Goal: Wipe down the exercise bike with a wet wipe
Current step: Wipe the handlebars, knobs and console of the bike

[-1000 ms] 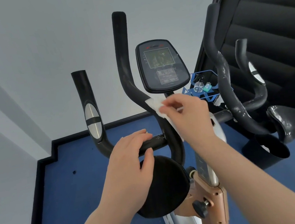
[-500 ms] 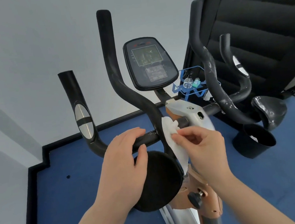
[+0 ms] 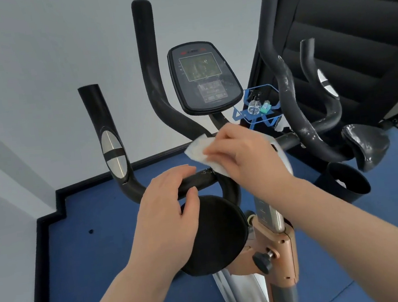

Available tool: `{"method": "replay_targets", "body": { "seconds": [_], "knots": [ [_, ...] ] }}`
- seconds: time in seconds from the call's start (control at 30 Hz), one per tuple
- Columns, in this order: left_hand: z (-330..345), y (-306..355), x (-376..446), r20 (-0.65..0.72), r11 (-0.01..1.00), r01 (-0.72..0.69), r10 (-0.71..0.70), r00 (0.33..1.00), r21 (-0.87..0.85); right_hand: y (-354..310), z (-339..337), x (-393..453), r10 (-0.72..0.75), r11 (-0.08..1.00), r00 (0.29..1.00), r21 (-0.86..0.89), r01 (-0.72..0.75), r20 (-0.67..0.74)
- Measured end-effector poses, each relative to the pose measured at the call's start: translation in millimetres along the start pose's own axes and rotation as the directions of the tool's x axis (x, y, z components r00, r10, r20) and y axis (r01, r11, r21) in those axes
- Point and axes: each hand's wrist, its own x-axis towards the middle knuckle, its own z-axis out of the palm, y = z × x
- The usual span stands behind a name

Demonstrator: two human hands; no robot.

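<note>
Head view, looking down over handlebars and console. Right hand (image 3: 246, 155) pinching a white wet wipe (image 3: 202, 154), fingers pressed together over its top, thumb hidden beneath. Wipe bunched and draped against the inner left upright of the exercise bike (image 3: 271, 219), right where that upright bends down to meet the crossbar (image 3: 202, 179). Loose tail of the wipe hanging toward the junction, free end poking out leftward past the fingertips.

Left hand (image 3: 172, 209) curled over the crossbar just left of the junction, fingers wrapped across the top, thumb below near the round black pad (image 3: 218, 233). Looks like steadying rather than wiping.

Key relation: wipe lying directly under and left of the right fingers, already touching the tube. Tube's long axis running up and away from the junction, curving to a vertical foam grip (image 3: 144, 32) near the top edge of the view. Wipe's own long axis roughly diagonal, upper left to lower right, crossing the tube rather than following it. Right hand clearly nearer the wipe; left hand just beside it on the bar, not touching it.

Probably mid-stroke on this upright, most of the bike not yet visibly done: flaking right handlebar (image 3: 288, 94), console (image 3: 205, 77) and pulse-sensor grip (image 3: 113, 148). Blue holder (image 3: 262, 111) with small bottles behind the right hand, apart from it.
</note>
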Motion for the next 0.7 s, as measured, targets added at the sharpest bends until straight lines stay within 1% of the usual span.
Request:
{"method": "replay_targets", "body": {
  "seconds": [0.07,0.2,0.4,0.5,0.6,0.7],
  "knots": [
    [0.0,-0.7,0.1,-0.004,1.0,-0.006,0.006,1.0,-0.001,-1.0,-3.8,-16.6,-0.009,0.998,0.999,-0.054,0.011,0.044],
    [-0.3,-1.1,-1.7,-0.038,1.0,-0.016,0.015,0.999,-0.019,-9.7,-4.3,-42.5,-0.001,0.996,1.0,-0.088,0.003,0.024],
    [-0.8,1.2,-2.7,-0.05,1.0,-0.004,0.003,0.999,-0.021,-11.8,18.8,0.5,-0.001,0.995,0.995,-0.097,-0.008,-0.097],
    [-1.7,1.5,-3.2,-0.037,1.0,0.004,-0.004,0.999,-0.017,-12.9,23.7,8.1,0.012,0.993,0.995,-0.119,-0.025,-0.103],
    [-2.2,0.5,-3.2,-0.047,1.0,0.005,-0.005,0.999,-0.013,-10.5,13.3,-19.0,0.038,0.996,0.997,-0.072,-0.043,-0.065],
    [-1.7,-0.7,-3.1,-0.055,1.0,0.012,-0.013,0.998,-0.022,-11.5,1.3,-56.5,0.163,0.983,0.985,0.094,-0.157,-0.058]
  ]
}}
